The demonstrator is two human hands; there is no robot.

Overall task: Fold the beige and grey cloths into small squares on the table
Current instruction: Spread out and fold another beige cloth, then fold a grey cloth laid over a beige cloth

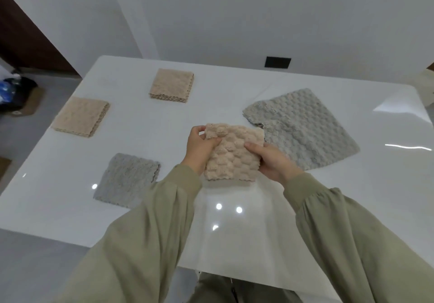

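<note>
**Beige cloth in hand, one grey cloth left to fold**

The beige cloth [231, 152] sits at the middle of the counter [234, 79], held low over it, with a shadow under its near edge. It is already doubled to about the size of the finished squares, though its top-left corner is bunched. The left grip [202, 147] pinches that corner and the right grip [272, 161] is curled round the right edge, thumb on top.

Taken from this cloth, three pieces look done:
- a folded beige stack [172, 85] at 11 o'clock
- a second beige stack [81, 117] between 9 and 10 o'clock
- a folded grey square [128, 177] between 8 and 9 o'clock

At 2 o'clock an open grey cloth [303, 126] lies nearly flat, one corner turned over, just beside the held cloth. By my reading the work is well past halfway: this beige piece needs squaring and setting down, and then the grey one folding.
</note>
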